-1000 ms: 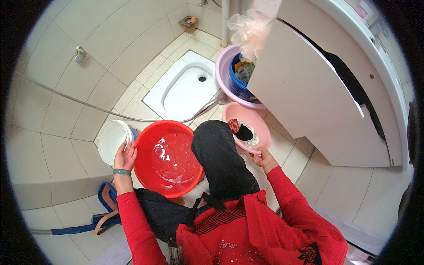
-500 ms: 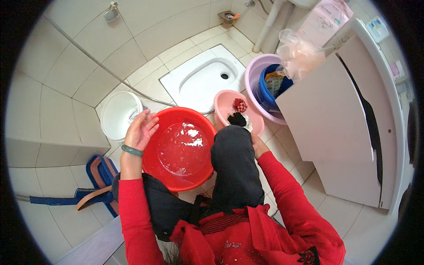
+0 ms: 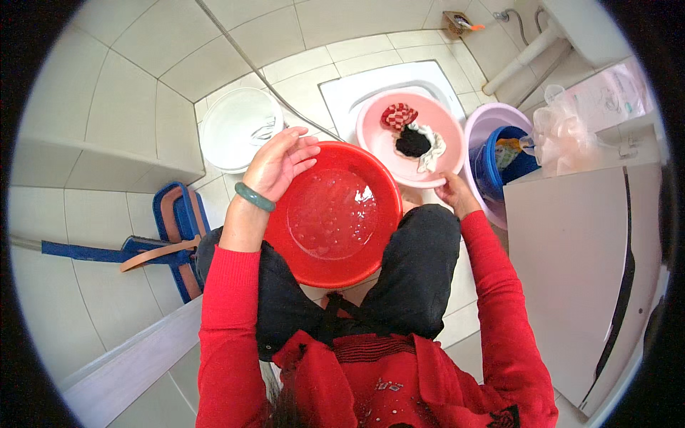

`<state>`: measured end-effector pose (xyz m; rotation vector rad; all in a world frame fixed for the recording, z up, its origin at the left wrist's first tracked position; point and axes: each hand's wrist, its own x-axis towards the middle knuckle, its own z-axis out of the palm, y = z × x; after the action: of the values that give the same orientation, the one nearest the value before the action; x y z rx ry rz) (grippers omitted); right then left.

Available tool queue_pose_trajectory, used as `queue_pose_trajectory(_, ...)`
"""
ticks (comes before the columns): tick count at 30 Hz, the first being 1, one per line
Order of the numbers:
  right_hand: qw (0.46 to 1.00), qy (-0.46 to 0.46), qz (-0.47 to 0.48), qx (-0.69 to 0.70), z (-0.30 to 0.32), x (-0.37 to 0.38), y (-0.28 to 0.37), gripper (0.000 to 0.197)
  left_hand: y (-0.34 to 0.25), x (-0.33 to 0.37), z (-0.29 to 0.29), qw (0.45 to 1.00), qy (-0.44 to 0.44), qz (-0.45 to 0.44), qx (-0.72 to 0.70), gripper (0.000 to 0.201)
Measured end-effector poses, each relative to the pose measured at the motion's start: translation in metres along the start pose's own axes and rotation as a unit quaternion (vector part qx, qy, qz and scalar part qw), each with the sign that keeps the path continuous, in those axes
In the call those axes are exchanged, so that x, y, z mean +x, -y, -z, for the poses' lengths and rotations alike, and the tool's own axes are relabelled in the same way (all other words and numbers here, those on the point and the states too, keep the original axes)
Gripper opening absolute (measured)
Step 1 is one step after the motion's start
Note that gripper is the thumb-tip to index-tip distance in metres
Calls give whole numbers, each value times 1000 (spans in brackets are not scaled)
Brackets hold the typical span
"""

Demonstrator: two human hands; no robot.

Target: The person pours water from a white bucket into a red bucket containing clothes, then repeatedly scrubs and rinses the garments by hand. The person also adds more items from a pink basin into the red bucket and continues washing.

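Note:
My right hand (image 3: 454, 195) grips the near rim of a pink basin (image 3: 371, 135), which is raised up by my right knee. Inside the basin lie a red checkered cloth (image 3: 398, 116), a black cloth piece (image 3: 411, 143) and a white cloth piece (image 3: 434, 148), all small and crumpled. A large red basin (image 3: 282, 246) with water in it stands between my knees. Over its left rim hovers my left hand (image 3: 284, 162), empty with fingers apart, a green bangle (image 3: 255, 197) at the wrist.
A white bucket (image 3: 232, 132) stands beyond my left hand. At the left are a blue dustpan (image 3: 168, 214) and handle. A white squat toilet (image 3: 435, 75) lies behind the pink basin. To the right are a lilac tub (image 3: 474, 128) holding a blue bucket (image 3: 487, 167), and a white cabinet (image 3: 564, 250).
My right hand has lifted the pink basin, which now overlaps the toilet and stands nearer the red basin's rim. The whole view has shifted, and my left hand remains by the red basin.

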<state>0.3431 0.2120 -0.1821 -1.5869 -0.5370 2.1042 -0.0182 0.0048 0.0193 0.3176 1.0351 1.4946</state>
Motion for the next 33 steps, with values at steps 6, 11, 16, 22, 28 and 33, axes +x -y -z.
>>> queue_pose_trajectory(6, 978, 15, 144, -151, -20, -51, 66, 21, -6, -3, 11, 1000, 9, -19, -17, 22)
queue_pose_trajectory(11, 988, 20, 129, -79, -26, -78, 108, 16, -8, -13, 29, 998, 20, -57, -19, 23)
queue_pose_trajectory(16, 967, 80, 170, -172, -26, -118, 124, 28, -9, -24, 33, 997, 13, -80, -16, 26)
queue_pose_trajectory(22, 919, 107, 223, -309, -50, -172, 128, 33, -10, -35, 16, 995, -2, -97, -29, 26)
queue_pose_trajectory(28, 804, 211, 365, -420, -116, -197, 81, 39, -10, -48, 10, 993, -34, -114, -8, 26)
queue_pose_trajectory(33, 564, 66, 521, -637, -171, -204, 2, 41, -15, -63, 21, 991, -55, -124, 5, 26)
